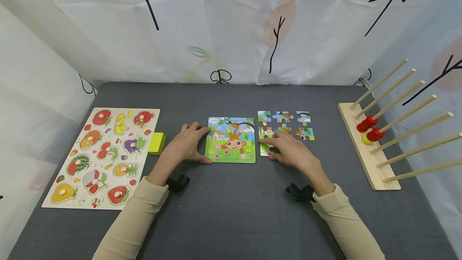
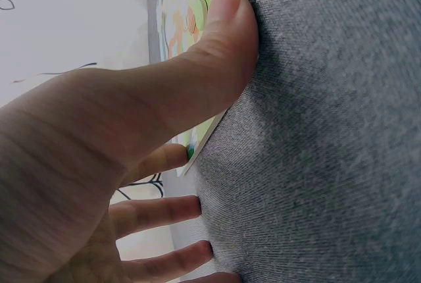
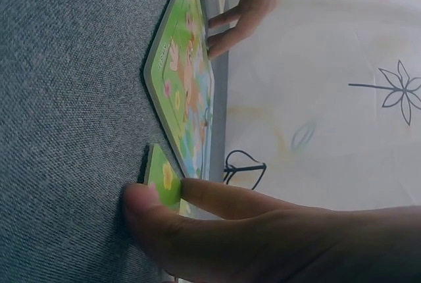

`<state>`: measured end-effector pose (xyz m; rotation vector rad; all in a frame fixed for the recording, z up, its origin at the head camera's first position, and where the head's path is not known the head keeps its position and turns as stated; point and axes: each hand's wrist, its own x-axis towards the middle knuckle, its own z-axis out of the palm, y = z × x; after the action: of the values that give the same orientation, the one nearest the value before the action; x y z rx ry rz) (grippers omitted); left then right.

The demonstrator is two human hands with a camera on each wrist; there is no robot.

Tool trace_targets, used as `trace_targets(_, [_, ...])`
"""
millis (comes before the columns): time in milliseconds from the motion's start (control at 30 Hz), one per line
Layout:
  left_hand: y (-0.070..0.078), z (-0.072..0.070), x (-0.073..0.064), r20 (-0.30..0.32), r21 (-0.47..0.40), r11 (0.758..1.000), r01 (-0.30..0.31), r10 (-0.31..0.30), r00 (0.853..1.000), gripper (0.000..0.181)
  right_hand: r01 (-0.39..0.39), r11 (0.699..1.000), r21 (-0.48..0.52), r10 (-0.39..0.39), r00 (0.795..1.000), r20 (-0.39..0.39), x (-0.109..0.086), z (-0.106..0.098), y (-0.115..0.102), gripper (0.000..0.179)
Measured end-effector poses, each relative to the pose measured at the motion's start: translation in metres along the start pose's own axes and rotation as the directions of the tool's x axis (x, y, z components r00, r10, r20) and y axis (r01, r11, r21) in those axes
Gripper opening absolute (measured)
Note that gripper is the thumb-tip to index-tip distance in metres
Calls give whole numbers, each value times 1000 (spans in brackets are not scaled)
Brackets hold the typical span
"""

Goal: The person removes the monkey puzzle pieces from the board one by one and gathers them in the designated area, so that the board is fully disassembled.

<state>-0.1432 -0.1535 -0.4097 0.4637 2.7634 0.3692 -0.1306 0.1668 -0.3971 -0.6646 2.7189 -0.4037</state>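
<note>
A square monkey puzzle board (image 1: 231,139) lies flat on the table. My left hand (image 1: 188,143) is at its left side, thumb on the lower left corner and index finger touching higher up that side; the other fingers are spread over the cloth in the left wrist view. Right of the board are several loose puzzle pieces (image 1: 283,116) in rows. My right hand (image 1: 290,149) pinches the lower left puzzle piece (image 3: 164,176), green with flowers, between thumb and index finger. That piece is beside the board, apart from it. The hand partly hides the lower pieces.
On the left lies a fruit peg puzzle (image 1: 104,157), with a yellow block (image 1: 157,143) at its right edge. A wooden rack of tilted pegs (image 1: 368,147) with red beads (image 1: 368,123) stands on the right. White printed curtains (image 1: 231,31) border the grey table (image 1: 234,212).
</note>
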Motion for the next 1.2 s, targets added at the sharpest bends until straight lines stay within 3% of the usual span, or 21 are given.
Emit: trace_targets(1200, [1,-1,-1,4,5,1000,-3,2,1000,105,-5,1000,26,6,999,-37,-1,3,4,44])
